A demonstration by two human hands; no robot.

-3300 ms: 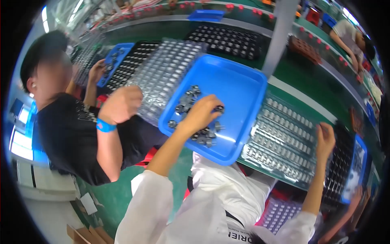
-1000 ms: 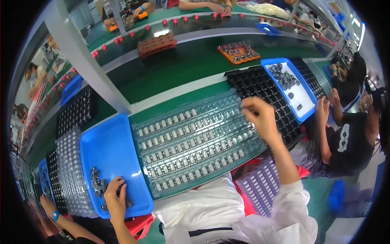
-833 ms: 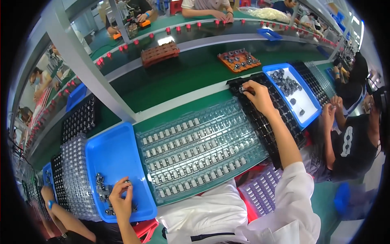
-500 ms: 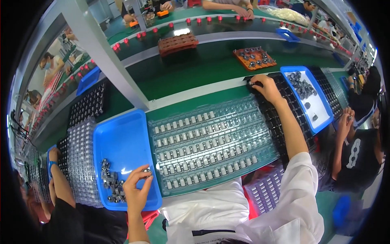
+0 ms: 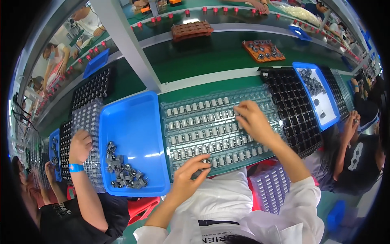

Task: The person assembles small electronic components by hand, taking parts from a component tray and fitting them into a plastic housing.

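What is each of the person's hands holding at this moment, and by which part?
The left hand pinches a small metal part at the clear tray's near edge. The right hand rests its fingers on the tray; whether it holds anything cannot be told.

- White long-sleeved garment, sleeves pushed up the forearms.
- Dark band with pale lettering across the chest.
- Left hand [image 5: 187, 179] and right hand [image 5: 251, 120] bare, ungloved.

light: bright, even, from overhead | glare: white sheen on the glossy blue plastic bin [image 5: 134, 134] and clear plastic blister tray [image 5: 215, 130] | shadows: soft | focus: sharp centre | edges: fisheye bending, black vignette
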